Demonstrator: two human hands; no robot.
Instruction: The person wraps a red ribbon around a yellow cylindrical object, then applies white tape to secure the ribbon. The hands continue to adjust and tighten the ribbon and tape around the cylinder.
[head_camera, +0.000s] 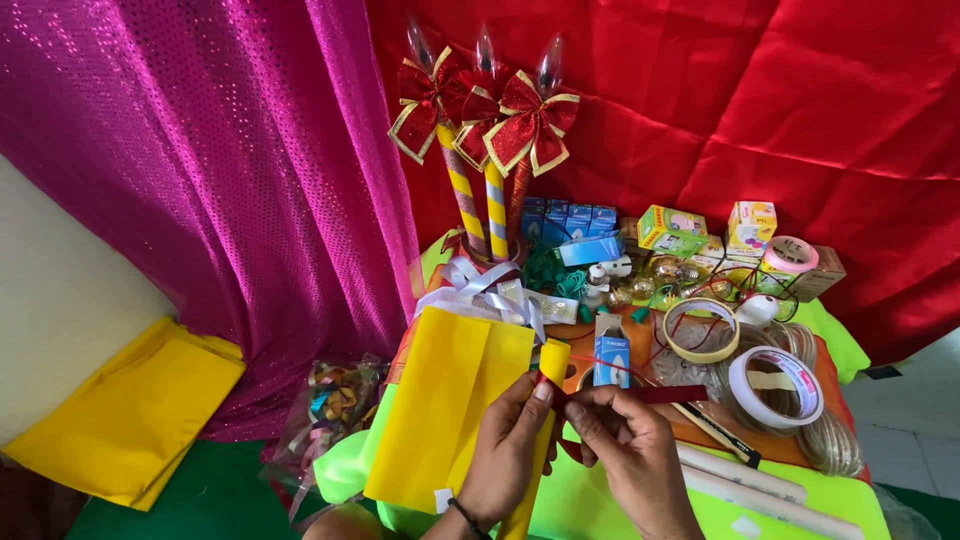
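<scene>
My left hand (510, 445) grips a yellow paper-wrapped tube (553, 362) near its upper end, thumb pressed on it. My right hand (625, 435) pinches a dark red ribbon strip (668, 394) against the tube, and the strip runs out to the right over the table. A sheet of yellow paper (450, 400) lies just left of my left hand. Three candle-shaped decorations with red and gold bows (485, 120) stand upright at the back.
Tape rolls (775, 385), (702, 330) lie to the right, with small boxes (672, 228), glass bulbs (640, 288) and white tubes (745, 480) around them. A bag of curled ribbons (335, 400) sits left. Folded yellow cloth (130, 410) lies far left. Pink and red drapes hang behind.
</scene>
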